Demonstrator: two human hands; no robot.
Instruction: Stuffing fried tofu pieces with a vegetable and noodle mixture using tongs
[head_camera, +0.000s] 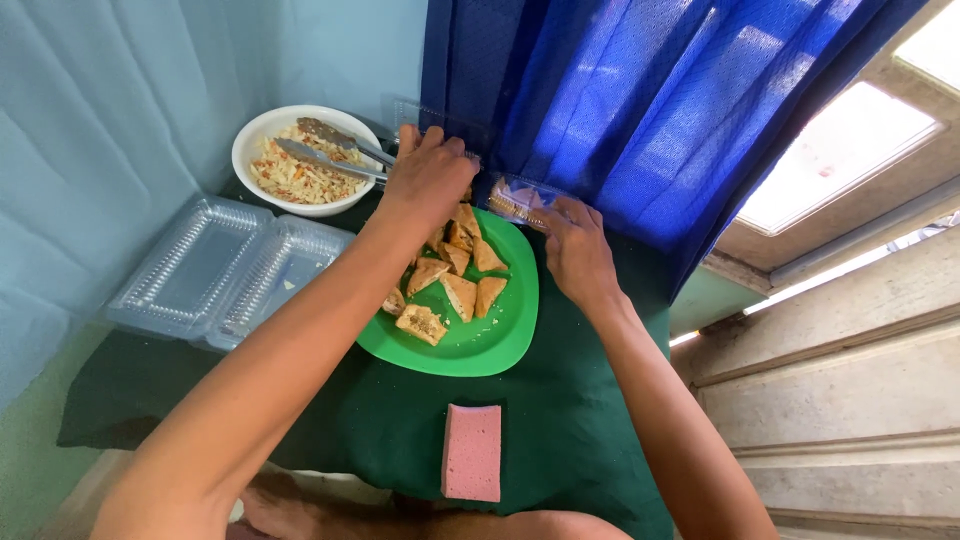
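A: Hands counted?
B: Two. The left hand (428, 172) is laid over the far rim of the green plate (500, 340), fingers curled down at a clear plastic container (515, 197) by the worktop's far edge. Grip looks closed on the container's near-left part, but what exactly is pinched cannot be told. The right hand (577, 252) is set on the container's right end, fingers together against it.

A: Container count?
B: Two clear ones seen. One is held at the far edge, partly under the blue curtain (640, 110), with food inside. The second, an open hinged clamshell (225, 270), is laid flat at the left edge, both halves up.

A: Plates, bowls?
B: One green plate, mid-worktop. One white bowl (262, 135) at the far left corner, filled with shredded mix.

A: Pieces on the plate?
B: About eight browned wedge pieces (455, 285) counted; some are hidden under the left wrist, so the exact number cannot be told.

A: Utensils?
B: One pair of metal tongs (330, 150), rested across the bowl.

A: Anything else?
B: One pink sponge (472, 452) at the near edge, on the dark green cloth (570, 420) covering the worktop.
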